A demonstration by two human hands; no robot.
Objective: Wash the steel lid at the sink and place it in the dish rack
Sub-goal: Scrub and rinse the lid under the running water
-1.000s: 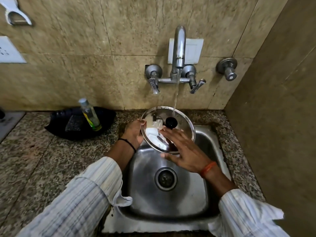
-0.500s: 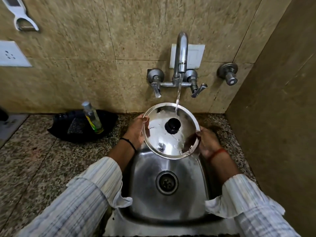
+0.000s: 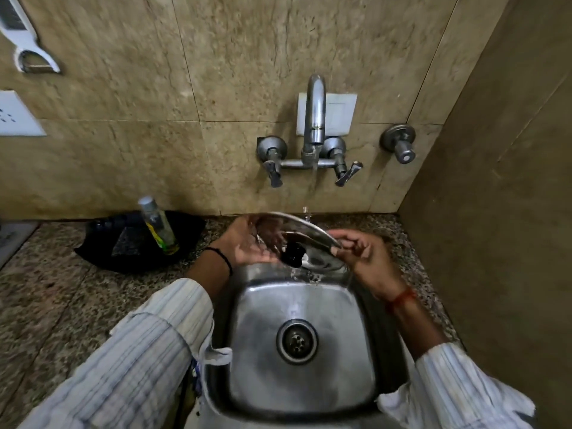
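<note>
The round steel lid (image 3: 312, 232) with a black knob (image 3: 293, 252) is held over the back of the steel sink (image 3: 247, 308), tipped nearly flat with its knob side facing down toward me. My left hand (image 3: 244, 243) grips its left rim, palm up. My right hand (image 3: 363, 252) pinches its right rim. Water runs from the wall tap (image 3: 314, 119) onto the lid's upper side and drips off into the basin. No dish rack is in view.
A black tray (image 3: 102, 246) with a clear soap bottle (image 3: 158, 226) and a scrub pad sits on the granite counter left of the sink. A side wall stands close on the right. A peeler (image 3: 28, 54) hangs on the tiled wall.
The lid has been tipped over from facing me to nearly flat, knob side down. Both hands stayed on its rim. The camera view has tilted upward.
</note>
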